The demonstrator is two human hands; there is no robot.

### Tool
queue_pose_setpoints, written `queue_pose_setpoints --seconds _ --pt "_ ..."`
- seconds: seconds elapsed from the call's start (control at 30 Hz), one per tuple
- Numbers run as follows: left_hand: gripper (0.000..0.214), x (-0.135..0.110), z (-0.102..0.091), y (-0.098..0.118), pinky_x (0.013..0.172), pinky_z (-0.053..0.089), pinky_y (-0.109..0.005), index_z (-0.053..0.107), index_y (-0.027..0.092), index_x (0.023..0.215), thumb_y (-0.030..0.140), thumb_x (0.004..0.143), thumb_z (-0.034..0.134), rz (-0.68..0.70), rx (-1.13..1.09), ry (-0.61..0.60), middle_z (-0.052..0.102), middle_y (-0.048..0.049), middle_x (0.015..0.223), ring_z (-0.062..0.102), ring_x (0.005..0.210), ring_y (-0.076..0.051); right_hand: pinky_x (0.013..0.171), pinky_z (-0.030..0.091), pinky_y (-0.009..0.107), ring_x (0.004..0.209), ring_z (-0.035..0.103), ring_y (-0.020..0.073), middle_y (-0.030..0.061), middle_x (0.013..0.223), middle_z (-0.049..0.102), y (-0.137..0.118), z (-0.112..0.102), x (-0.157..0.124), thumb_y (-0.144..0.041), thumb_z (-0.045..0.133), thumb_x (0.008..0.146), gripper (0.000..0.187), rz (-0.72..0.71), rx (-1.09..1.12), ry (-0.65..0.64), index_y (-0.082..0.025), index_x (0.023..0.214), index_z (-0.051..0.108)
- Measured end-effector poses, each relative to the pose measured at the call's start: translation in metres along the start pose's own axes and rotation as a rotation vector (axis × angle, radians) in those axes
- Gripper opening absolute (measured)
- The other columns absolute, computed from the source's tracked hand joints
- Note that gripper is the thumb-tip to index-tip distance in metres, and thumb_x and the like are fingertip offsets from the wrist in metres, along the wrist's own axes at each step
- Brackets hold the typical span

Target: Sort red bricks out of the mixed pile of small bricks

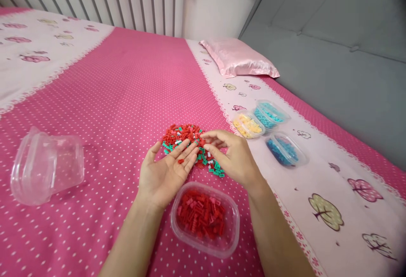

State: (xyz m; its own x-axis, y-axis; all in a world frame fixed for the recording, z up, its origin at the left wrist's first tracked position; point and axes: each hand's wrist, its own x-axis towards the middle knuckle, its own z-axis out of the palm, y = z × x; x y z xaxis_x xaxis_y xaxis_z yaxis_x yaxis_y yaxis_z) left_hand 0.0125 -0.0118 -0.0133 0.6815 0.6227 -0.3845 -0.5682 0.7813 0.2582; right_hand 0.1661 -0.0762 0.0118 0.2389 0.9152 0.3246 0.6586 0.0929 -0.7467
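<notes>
My left hand (pixel 166 171) lies palm up with its fingers stretched out, and a small red toy brick (pixel 180 161) rests on them. Just beyond the fingertips is a mixed pile of small toy bricks (pixel 182 132), mostly red and green with some white. At the right side of this pile my right hand (pixel 233 154) is closed in a pinch, red showing between thumb and forefinger. Part of the pile is hidden behind both hands. Close in front, between my forearms, stands a clear plastic tub (pixel 236 226) holding red bricks (pixel 200 213).
Empty clear tubs (pixel 68 158), nested together, lie on their side at left. To the right stand tubs of yellow pieces (pixel 248 125), turquoise pieces (pixel 269 114) and blue pieces (pixel 282 151). A pink pillow (pixel 237 57) lies near the grey headboard (pixel 333 57) on the pink bedsheet (pixel 136 82).
</notes>
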Motion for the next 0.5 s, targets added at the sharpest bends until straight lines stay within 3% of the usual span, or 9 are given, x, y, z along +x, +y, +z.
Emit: queue_pose_setpoints --seconds 0.13,0.27,0.5 --pt "0.061 0.000 0.000 0.000 0.091 0.051 -0.038 0.043 0.000 0.128 0.038 0.080 0.045 0.001 0.016 0.015 0.058 -0.0260 0.119 0.055 0.115 -0.030 0.079 0.051 0.028 0.084 0.063 0.0124 0.0016 0.103 0.066 -0.008 0.000 -0.001 -0.014 0.053 0.082 0.033 -0.038 0.032 0.069 -0.024 0.112 0.060" --pt "0.062 -0.001 0.002 0.000 0.092 0.050 -0.038 0.043 -0.001 0.129 0.038 0.080 0.045 0.003 0.017 0.026 0.058 -0.0261 0.120 0.054 0.116 -0.031 0.077 0.051 0.028 0.083 0.064 0.0143 0.0021 0.097 0.068 -0.001 -0.008 -0.001 -0.012 0.053 0.080 0.030 0.091 -0.116 0.105 -0.023 0.107 0.063" --pt "0.065 0.000 0.001 0.000 0.092 0.050 -0.038 0.042 -0.001 0.130 0.040 0.080 0.046 0.025 0.019 0.018 0.056 -0.0265 0.122 0.053 0.118 -0.031 0.076 0.047 0.031 0.087 0.064 0.0196 0.0035 0.091 0.070 0.021 -0.020 -0.007 -0.012 0.059 0.076 0.024 0.456 -0.586 -0.164 -0.024 0.095 0.068"
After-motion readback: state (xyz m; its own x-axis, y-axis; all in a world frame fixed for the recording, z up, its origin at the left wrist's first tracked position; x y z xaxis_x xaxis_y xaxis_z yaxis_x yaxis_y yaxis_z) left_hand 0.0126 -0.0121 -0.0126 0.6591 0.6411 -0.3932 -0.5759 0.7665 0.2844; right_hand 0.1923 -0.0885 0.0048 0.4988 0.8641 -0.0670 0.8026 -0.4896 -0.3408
